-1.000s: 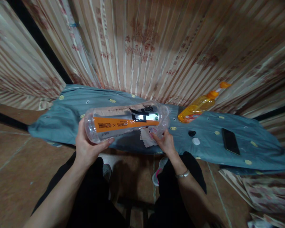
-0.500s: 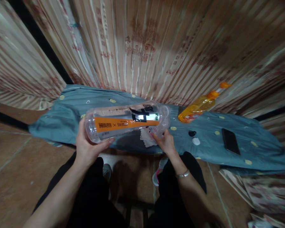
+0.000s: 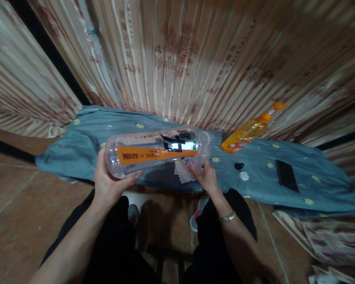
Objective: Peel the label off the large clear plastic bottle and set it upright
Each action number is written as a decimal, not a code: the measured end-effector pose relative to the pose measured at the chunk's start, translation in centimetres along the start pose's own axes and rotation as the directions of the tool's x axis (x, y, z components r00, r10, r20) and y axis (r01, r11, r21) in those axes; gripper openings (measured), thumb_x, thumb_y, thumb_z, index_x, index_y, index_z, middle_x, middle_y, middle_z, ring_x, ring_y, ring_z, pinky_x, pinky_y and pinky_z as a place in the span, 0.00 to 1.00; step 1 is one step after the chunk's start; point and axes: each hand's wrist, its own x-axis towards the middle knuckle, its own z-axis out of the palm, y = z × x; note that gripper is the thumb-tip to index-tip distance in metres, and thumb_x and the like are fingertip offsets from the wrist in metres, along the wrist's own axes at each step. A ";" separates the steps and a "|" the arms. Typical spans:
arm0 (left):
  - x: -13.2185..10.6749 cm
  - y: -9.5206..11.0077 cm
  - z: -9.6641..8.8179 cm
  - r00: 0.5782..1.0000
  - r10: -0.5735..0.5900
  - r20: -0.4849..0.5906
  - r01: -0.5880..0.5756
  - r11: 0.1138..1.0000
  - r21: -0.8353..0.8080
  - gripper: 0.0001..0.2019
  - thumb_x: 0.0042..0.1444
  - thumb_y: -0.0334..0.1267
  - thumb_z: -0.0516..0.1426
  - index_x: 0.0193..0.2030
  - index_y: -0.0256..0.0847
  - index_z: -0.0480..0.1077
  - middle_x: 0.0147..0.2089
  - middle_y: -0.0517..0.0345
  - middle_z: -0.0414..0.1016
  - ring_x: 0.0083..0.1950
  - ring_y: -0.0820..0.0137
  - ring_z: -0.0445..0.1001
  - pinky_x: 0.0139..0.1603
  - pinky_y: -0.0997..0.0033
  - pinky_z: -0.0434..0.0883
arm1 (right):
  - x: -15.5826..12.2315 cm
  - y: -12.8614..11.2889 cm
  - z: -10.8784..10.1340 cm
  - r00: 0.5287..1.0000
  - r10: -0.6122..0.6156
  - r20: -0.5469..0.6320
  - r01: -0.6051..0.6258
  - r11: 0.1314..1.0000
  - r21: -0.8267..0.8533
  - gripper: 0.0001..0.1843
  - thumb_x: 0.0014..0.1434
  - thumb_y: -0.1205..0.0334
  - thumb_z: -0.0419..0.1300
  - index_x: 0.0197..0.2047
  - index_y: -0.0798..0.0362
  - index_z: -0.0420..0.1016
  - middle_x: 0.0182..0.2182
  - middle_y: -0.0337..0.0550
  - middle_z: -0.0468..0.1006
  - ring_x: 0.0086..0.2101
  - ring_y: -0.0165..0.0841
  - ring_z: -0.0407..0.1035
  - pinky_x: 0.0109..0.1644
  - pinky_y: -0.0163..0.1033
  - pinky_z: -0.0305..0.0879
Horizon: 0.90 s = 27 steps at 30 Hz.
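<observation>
A large clear plastic bottle (image 3: 154, 152) with an orange band and black lettering is held on its side above the blue-green cloth. My left hand (image 3: 108, 179) is closed around its base, thumb along the lower side. At the other end, the fingers of my right hand (image 3: 205, 175) grip the bottle's narrower part, where the clear plastic looks crinkled; some fingertips are hidden. A white scalloped paper or cloth piece (image 3: 182, 173) shows just below, beside my right thumb. Whether my right hand touches it, I cannot tell.
A pump bottle (image 3: 245, 134) of orange liquid stands at the back right. Nearer lie a small black object (image 3: 239, 166), a white disc (image 3: 244, 176) and a black phone (image 3: 286, 176). The cloth-covered surface (image 3: 121, 118) runs along a pleated curtain (image 3: 177, 59).
</observation>
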 end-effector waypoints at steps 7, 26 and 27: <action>0.0 0.0 0.1 1.000 0.010 -0.009 -0.010 1.000 0.004 0.44 0.26 0.47 0.76 0.56 0.46 0.72 0.53 0.50 0.76 0.56 0.48 0.76 0.62 0.41 0.73 | 0.0 -0.3 -0.1 1.000 0.004 0.009 -0.004 1.000 0.004 0.26 0.53 0.44 0.65 0.47 0.54 0.72 0.40 0.54 0.83 0.43 0.51 0.80 0.46 0.52 0.76; 0.0 -0.2 0.1 0.998 0.058 -0.007 -0.058 0.998 -0.010 0.43 0.27 0.45 0.76 0.57 0.46 0.72 0.51 0.51 0.77 0.52 0.53 0.77 0.58 0.47 0.77 | 0.0 -0.6 -0.4 0.998 0.049 0.039 -0.047 0.998 -0.045 0.24 0.54 0.46 0.65 0.46 0.53 0.71 0.38 0.52 0.83 0.41 0.47 0.80 0.43 0.47 0.75; 0.0 -0.2 0.1 0.998 0.060 -0.008 -0.060 0.998 -0.005 0.43 0.28 0.45 0.76 0.57 0.46 0.72 0.52 0.51 0.77 0.52 0.53 0.77 0.58 0.46 0.77 | 0.0 -0.6 -0.4 0.998 0.048 0.039 -0.046 0.998 -0.043 0.24 0.54 0.45 0.65 0.46 0.53 0.71 0.38 0.52 0.83 0.41 0.48 0.80 0.43 0.47 0.75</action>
